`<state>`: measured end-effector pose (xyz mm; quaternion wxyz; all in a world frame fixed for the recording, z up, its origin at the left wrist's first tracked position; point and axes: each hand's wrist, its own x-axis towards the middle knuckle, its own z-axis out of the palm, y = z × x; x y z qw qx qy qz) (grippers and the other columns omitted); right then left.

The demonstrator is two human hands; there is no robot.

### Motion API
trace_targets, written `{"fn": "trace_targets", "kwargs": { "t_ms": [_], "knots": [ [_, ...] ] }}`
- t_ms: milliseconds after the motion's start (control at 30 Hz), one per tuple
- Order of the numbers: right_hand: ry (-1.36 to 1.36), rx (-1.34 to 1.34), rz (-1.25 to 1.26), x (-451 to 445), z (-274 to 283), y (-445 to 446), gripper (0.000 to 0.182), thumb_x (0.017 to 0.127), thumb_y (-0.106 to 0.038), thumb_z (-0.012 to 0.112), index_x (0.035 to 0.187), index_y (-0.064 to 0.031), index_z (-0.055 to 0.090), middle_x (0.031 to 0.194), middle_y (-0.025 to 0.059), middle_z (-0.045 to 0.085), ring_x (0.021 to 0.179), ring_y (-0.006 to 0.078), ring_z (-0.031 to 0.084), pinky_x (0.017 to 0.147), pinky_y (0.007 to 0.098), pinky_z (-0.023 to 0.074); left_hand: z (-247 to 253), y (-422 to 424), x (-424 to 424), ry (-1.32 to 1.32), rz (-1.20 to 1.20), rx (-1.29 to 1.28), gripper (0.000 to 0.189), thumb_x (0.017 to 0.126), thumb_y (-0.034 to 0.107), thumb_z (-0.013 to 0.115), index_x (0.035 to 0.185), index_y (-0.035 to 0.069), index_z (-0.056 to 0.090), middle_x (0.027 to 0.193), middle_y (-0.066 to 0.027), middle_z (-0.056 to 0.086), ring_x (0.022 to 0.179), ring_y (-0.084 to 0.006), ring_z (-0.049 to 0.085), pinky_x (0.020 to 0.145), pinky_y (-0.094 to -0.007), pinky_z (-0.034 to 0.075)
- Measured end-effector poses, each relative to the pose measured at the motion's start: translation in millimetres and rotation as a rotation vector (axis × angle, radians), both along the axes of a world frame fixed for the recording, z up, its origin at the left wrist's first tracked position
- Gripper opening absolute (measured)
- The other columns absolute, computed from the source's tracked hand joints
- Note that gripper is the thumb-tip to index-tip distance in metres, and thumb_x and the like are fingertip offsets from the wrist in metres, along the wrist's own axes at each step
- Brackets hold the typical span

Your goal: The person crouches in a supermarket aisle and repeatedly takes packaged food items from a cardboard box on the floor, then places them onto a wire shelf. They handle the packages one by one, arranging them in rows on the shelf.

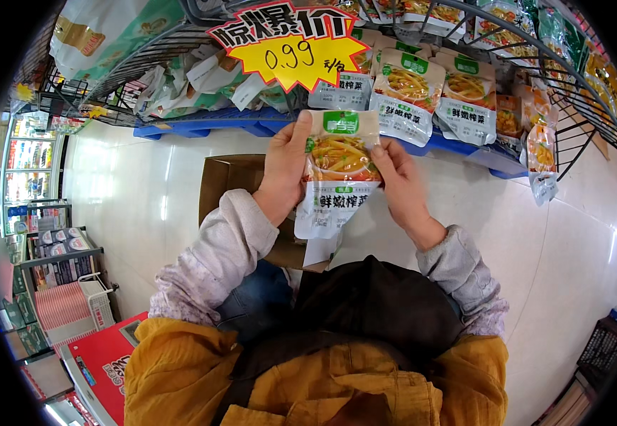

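Observation:
Between my two hands is a food pouch (340, 160) with a green logo, a printed bowl of pickled vegetable strips and a white lower part. My left hand (284, 168) grips its left edge, the thumb lying along the upper corner. At the right edge, my right hand (401, 178) pinches it between thumb and fingers. Below and behind the pouch, an open cardboard box (223, 186) stands on the floor; the pouch and my left arm hide part of its inside. Matching pouches (408, 96) lean upright in the wire display just beyond my hands.
A yellow and red price sign (292, 48) hangs at the front of the wire rack (532, 42). Blue pallets (266, 128) lie under the rack. Smaller orange pouches (541, 154) hang at its right end. Left are a red box (103, 362), stacked goods and a lit glass-door cooler (29, 165).

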<state>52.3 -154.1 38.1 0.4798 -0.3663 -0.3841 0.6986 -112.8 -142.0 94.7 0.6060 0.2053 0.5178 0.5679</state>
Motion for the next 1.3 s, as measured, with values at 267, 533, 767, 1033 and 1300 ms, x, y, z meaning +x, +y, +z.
{"fn": "trace_targets", "kwargs": {
  "t_ms": [267, 533, 767, 1033, 1300],
  "knots": [
    [-0.512, 0.455, -0.175, -23, 2, 14, 0.021, 0.092, -0.02, 0.053, 0.095, 0.0011, 0.051, 0.067, 0.0112, 0.054, 0.057, 0.0191, 0.05, 0.055, 0.03, 0.0429, -32, 13, -42, 0.714, -0.071, 0.313, 0.025, 0.087, 0.023, 0.064, 0.08, 0.001, 0.054, 0.057, 0.0042, 0.048, 0.052, -0.0009, 0.039, 0.046, -0.0196, 0.033],
    [-0.771, 0.779, -0.595, -27, -8, 153, 0.02, 0.087, -0.019, 0.055, 0.092, 0.0002, 0.056, 0.073, 0.0191, 0.059, 0.064, 0.0324, 0.058, 0.058, 0.0389, 0.0455, -17, 7, -69, 0.541, -0.105, 0.083, 0.02, 0.089, 0.021, 0.059, 0.101, 0.006, 0.052, 0.078, -0.0048, 0.059, 0.057, -0.0096, 0.055, 0.05, -0.0208, 0.041],
    [-1.455, 0.971, -0.483, -47, -44, 168, 0.024, 0.081, -0.028, 0.053, 0.094, -0.0105, 0.063, 0.091, 0.0124, 0.065, 0.085, 0.0306, 0.061, 0.072, 0.0394, 0.049, -14, 4, -83, 0.503, -0.137, 0.063, 0.023, 0.091, 0.025, 0.057, 0.104, 0.008, 0.052, 0.082, -0.0035, 0.059, 0.061, -0.0097, 0.056, 0.056, -0.0216, 0.042],
    [-1.646, 0.921, -0.199, -56, -25, 155, 0.038, 0.083, -0.039, 0.056, 0.114, -0.016, 0.057, 0.116, 0.0094, 0.058, 0.106, 0.0285, 0.054, 0.085, 0.0434, 0.0437, -10, 8, -100, 0.543, -0.27, -0.048, 0.022, 0.091, 0.028, 0.055, 0.093, 0.005, 0.057, 0.078, -0.0024, 0.059, 0.06, -0.0091, 0.056, 0.055, -0.0212, 0.042],
    [-1.494, 1.29, -0.336, -47, 11, 107, 0.027, 0.079, -0.023, 0.064, 0.099, -0.0042, 0.061, 0.093, 0.0128, 0.063, 0.082, 0.0295, 0.062, 0.067, 0.0398, 0.0491, -89, 3, -144, 1.232, -1.25, -0.192, 0.033, 0.081, 0.029, 0.06, 0.085, -0.003, 0.064, 0.088, -0.0152, 0.066, 0.077, -0.0245, 0.064, 0.068, -0.033, 0.051]
  ]
}}
